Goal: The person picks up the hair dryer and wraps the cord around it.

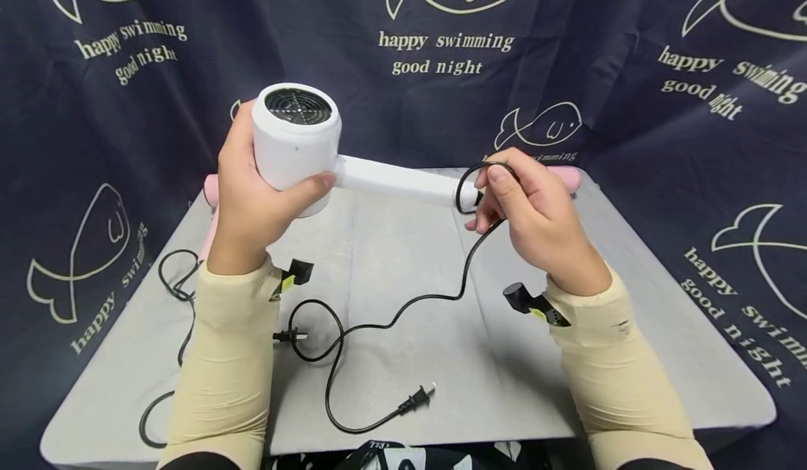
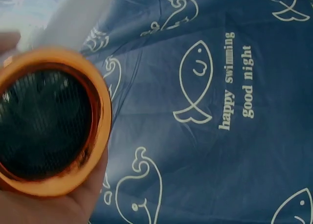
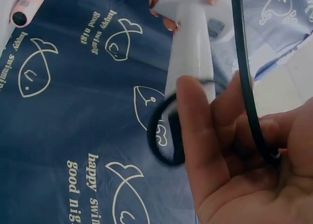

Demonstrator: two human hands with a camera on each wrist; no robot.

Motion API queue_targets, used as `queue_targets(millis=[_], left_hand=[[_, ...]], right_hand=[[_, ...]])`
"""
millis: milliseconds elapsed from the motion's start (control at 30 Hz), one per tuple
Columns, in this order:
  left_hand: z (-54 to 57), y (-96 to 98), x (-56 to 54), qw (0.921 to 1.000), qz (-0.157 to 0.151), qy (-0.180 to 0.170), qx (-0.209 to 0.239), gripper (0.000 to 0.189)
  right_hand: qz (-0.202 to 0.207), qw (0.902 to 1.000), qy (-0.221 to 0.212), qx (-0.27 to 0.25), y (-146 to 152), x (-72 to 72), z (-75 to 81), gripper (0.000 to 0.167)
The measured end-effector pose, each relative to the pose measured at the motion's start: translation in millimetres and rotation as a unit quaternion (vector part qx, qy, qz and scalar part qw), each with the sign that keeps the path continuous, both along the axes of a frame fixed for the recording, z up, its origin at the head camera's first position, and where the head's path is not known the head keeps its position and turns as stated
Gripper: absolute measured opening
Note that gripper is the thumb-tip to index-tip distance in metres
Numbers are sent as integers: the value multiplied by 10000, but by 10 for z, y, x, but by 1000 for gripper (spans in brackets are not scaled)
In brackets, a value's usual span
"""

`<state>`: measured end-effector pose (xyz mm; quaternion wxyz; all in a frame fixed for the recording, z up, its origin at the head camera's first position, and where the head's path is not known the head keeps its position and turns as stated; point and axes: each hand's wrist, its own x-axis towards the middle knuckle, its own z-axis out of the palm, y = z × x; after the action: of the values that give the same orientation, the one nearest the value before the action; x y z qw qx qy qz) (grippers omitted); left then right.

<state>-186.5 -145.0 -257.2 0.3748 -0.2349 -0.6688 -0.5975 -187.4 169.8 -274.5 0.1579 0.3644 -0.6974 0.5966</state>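
Observation:
In the head view, a white hair dryer (image 1: 296, 149) is held up over the table with its black rear grille tilted upward. My left hand (image 1: 249, 200) grips the barrel, the thumb lying across its front. The straight handle (image 1: 397, 181) runs to the right. At the handle's end my right hand (image 1: 536, 207) pinches the black cord (image 1: 468, 263), which loops over the fingers. From there the cord drops to the table and curls to a two-prong plug (image 1: 415, 401). A copper-coloured ring (image 2: 101, 121) around the dryer's dark mouth shows in the left wrist view.
A grey table (image 1: 441, 358) stands below, with dark blue fish-print curtains (image 1: 447, 106) around it. Pink objects (image 1: 566, 179) lie at its back corners, partly hidden. Another black cord (image 1: 189, 319) lies at the left, and a second plug (image 1: 285, 336) shows beside my left sleeve.

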Motion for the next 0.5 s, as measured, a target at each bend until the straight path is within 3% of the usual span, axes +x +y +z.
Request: queue_targets(millis=[167, 333, 500], left_hand=[[-18, -81, -39, 9996, -233, -173, -49, 70], [-80, -127, -101, 9956, -857, -302, 247, 68], [-126, -130, -125, 9866, -1478, -412, 556, 64]], right_hand=[[-170, 9998, -29, -117, 38, -18, 16, 18], [-647, 9975, 264, -38, 60, -35, 18, 12], [-439, 9990, 35, -4, 61, -77, -15, 8]])
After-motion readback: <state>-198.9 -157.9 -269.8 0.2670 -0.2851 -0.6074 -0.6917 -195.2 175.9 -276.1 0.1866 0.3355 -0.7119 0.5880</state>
